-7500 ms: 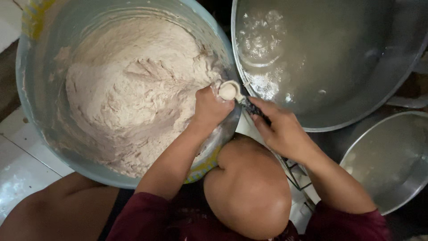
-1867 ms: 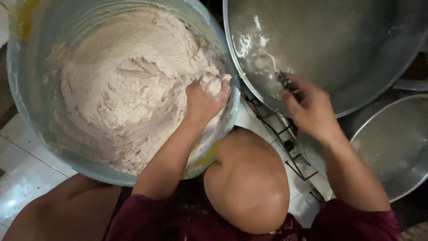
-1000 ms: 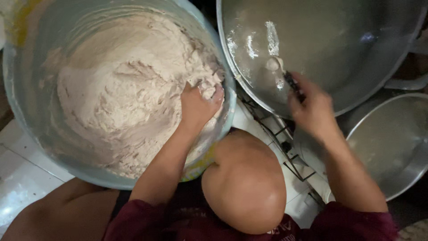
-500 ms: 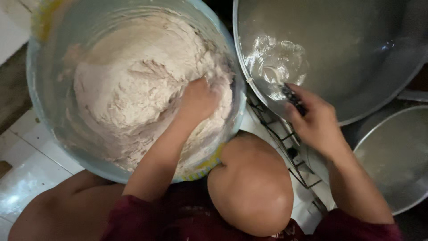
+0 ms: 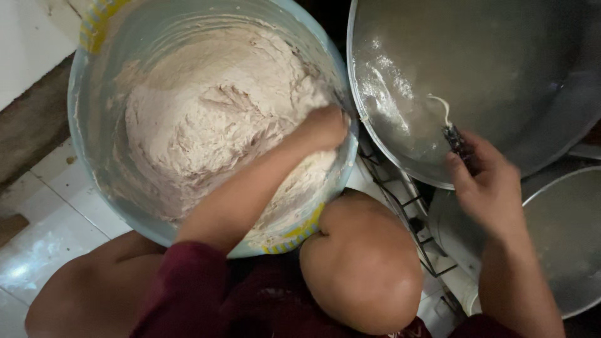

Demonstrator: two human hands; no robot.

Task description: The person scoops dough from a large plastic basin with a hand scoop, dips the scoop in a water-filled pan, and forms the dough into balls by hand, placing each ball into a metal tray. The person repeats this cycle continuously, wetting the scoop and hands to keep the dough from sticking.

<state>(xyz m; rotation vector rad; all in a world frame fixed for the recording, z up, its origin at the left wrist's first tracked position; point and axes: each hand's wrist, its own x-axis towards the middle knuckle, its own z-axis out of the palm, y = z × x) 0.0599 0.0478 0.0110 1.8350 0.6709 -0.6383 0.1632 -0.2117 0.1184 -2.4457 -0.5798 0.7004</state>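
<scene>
We dig our left hand (image 5: 322, 127), fingers curled into the batter (image 5: 206, 131) at the tub's (image 5: 94, 163) near wall, scooping cleanly, while our right hand (image 5: 485, 181), fingers clamped on the spoon (image 5: 454, 134), steadies it over the wok (image 5: 501, 62).

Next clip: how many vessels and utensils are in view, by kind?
Plastic tub of batter, left hand in it: 1
Metal pans (big, small): 2
Utensil in right hand: 1
Wire rack: 1
Total: 5
</scene>
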